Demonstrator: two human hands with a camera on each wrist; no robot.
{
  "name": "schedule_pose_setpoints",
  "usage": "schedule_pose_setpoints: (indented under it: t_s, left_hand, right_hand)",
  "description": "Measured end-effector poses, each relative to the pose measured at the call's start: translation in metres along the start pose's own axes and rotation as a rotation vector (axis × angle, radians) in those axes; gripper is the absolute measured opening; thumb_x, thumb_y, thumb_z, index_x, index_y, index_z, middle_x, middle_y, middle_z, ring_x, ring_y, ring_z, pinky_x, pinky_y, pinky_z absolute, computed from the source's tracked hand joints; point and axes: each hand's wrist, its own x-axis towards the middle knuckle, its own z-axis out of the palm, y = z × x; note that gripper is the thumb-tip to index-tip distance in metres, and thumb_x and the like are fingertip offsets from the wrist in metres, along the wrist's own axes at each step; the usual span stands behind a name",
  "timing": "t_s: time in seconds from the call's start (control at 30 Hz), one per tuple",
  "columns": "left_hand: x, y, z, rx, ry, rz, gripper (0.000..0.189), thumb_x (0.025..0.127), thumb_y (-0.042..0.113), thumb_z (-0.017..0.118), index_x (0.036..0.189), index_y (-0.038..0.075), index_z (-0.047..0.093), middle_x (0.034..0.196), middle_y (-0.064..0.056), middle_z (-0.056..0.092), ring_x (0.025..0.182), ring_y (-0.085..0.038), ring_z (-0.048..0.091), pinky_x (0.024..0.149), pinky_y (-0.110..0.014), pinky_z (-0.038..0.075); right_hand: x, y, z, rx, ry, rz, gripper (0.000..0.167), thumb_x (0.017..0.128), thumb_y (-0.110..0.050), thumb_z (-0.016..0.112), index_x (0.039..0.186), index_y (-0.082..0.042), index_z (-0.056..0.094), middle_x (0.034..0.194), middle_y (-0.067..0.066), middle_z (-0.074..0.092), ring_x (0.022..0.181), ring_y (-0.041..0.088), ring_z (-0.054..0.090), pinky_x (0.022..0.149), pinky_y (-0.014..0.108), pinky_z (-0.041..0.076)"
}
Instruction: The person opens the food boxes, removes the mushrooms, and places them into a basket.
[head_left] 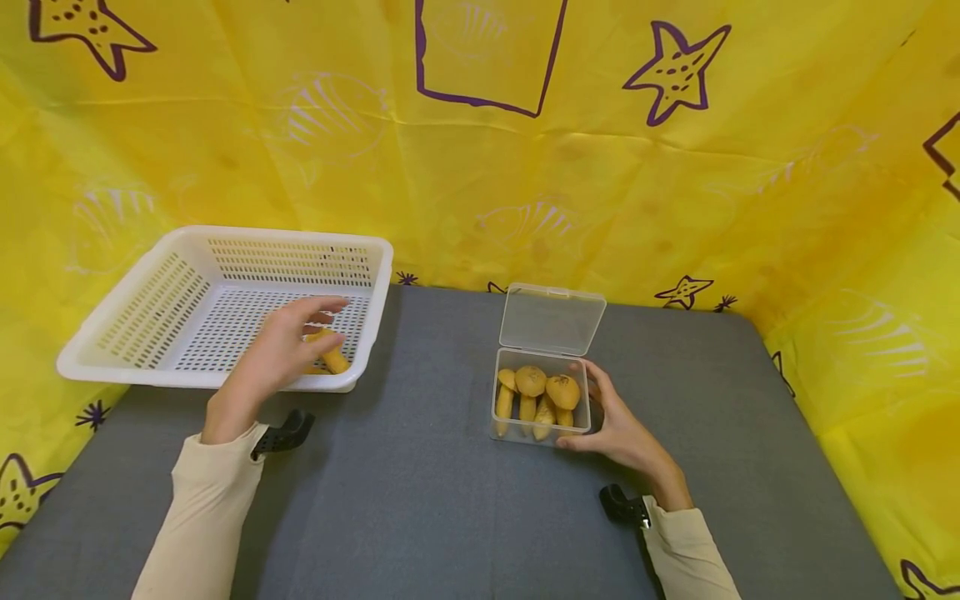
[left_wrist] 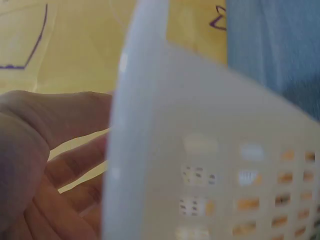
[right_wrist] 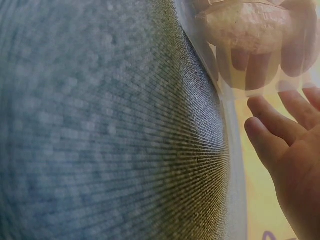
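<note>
Grey table (head_left: 420,500), mushroom (head_left: 330,357) under left hand (head_left: 281,350)

Open table in the middle, blocked at the far left and centre-right

You have bare grey table (head_left: 420,467) between the white basket (head_left: 187,379) overhanging the far-left corner and the clear box (head_left: 542,417) right of centre, its raised lid (head_left: 552,319) blocking approach from the far edge. The near edge and right edge lie free; yellow cloth (head_left: 847,275) walls in the far and right sides.
</note>
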Motion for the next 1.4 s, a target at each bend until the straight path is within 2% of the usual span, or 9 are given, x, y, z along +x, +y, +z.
schedule_pose_setpoints:
  t_s: [0.37,0.5,0.57,0.67,0.83,1.13,1.4]
  left_hand:
    - [0.003,0.031,0.023,0.036,0.023,0.103,0.047,0.084,-0.002,0.075,0.129,0.000,0.061,0.124,-0.022,0.065,0.104,-0.038,0.063,0.090,-0.055,0.052]
    - [0.003,0.039,0.028,0.027,0.016,0.111,0.047,0.084,-0.001,0.074,0.130,0.001,0.060,0.126,-0.021,0.064,0.106,-0.037,0.063,0.091,-0.054,0.053]
    - [0.003,0.044,0.031,0.056,0.016,0.121,0.047,0.085,0.000,0.075,0.130,0.002,0.061,0.124,-0.019,0.065,0.104,-0.035,0.064,0.088,-0.052,0.054]
    - [0.004,0.051,0.038,0.063,0.001,0.139,0.047,0.085,0.001,0.075,0.130,0.002,0.061,0.124,-0.018,0.065,0.105,-0.034,0.064,0.087,-0.050,0.054]
    - [0.008,0.059,0.053,0.044,-0.023,0.190,0.046,0.085,0.003,0.075,0.129,0.001,0.061,0.126,-0.017,0.065,0.115,-0.033,0.061,0.095,-0.050,0.051]
    - [0.016,0.078,0.077,-0.008,-0.059,0.265,0.046,0.085,0.007,0.077,0.129,0.003,0.062,0.125,-0.013,0.065,0.115,-0.030,0.063,0.094,-0.046,0.054]
    - [0.023,0.094,0.101,0.006,-0.119,0.318,0.045,0.086,0.006,0.076,0.128,0.002,0.061,0.124,-0.013,0.066,0.112,-0.029,0.064,0.095,-0.044,0.053]
  right_hand:
    - [0.001,-0.001,0.000,-0.003,-0.003,-0.002,0.111,0.071,-0.013,0.090,0.155,-0.019,0.017,0.159,0.014,0.025,0.146,0.045,0.028,0.112,0.067,0.028]
    - [0.001,-0.002,0.000,-0.009,-0.002,-0.007,0.111,0.071,-0.013,0.090,0.155,-0.018,0.017,0.159,0.014,0.026,0.145,0.045,0.029,0.111,0.067,0.028]
    - [0.001,-0.001,0.000,-0.009,-0.002,-0.008,0.111,0.071,-0.013,0.090,0.155,-0.018,0.017,0.159,0.014,0.026,0.145,0.045,0.028,0.111,0.067,0.027]
    - [0.001,-0.001,0.000,-0.011,-0.003,-0.007,0.111,0.071,-0.013,0.090,0.155,-0.018,0.017,0.160,0.014,0.025,0.146,0.045,0.028,0.111,0.067,0.027]
    - [0.000,-0.001,0.000,-0.006,-0.005,-0.006,0.111,0.072,-0.013,0.089,0.155,-0.019,0.017,0.160,0.014,0.024,0.146,0.045,0.027,0.111,0.067,0.027]
    - [0.000,0.000,0.000,-0.004,-0.003,-0.002,0.110,0.071,-0.013,0.089,0.155,-0.019,0.017,0.160,0.014,0.025,0.146,0.045,0.027,0.112,0.068,0.026]
    - [0.001,0.000,0.000,0.002,-0.009,0.001,0.111,0.072,-0.013,0.089,0.155,-0.019,0.016,0.160,0.015,0.024,0.146,0.045,0.027,0.111,0.067,0.028]
